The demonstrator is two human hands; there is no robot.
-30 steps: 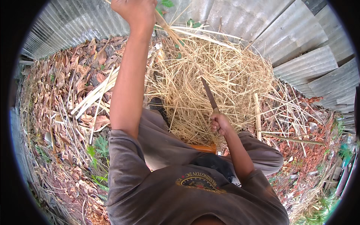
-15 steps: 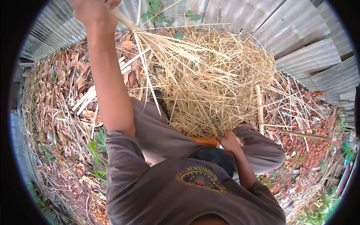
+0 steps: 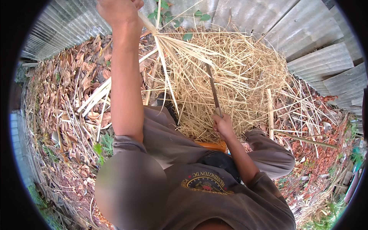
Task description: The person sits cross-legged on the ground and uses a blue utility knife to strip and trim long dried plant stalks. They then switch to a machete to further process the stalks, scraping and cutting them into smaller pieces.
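My left hand [image 3: 120,13] is raised at the upper left, partly cut off by the picture's edge. Its fingers are wrapped round the uncut end of a pale plant stalk split into strips [image 3: 188,48], perhaps bamboo; the strips fan out to the right and downward. In front of my lap, my right hand [image 3: 223,125] grips a knife [image 3: 214,91] by its handle. The long dark blade points up and away from me, its tip by the fanned strips; whether it touches them I cannot tell. A heap of straw-coloured shavings [image 3: 245,82] lies below both.
Corrugated metal sheets [image 3: 314,34] border the far side. Dry leaves [image 3: 73,73] and loose pale strips [image 3: 96,96] cover the ground at left. A thin stick [image 3: 270,111] lies right of the heap. Something orange [image 3: 212,146] shows by my legs.
My right hand has moved forward and slightly left from beside my lap, bringing the knife up to the strips. My left hand, still holding the split stalk, appears farther right.
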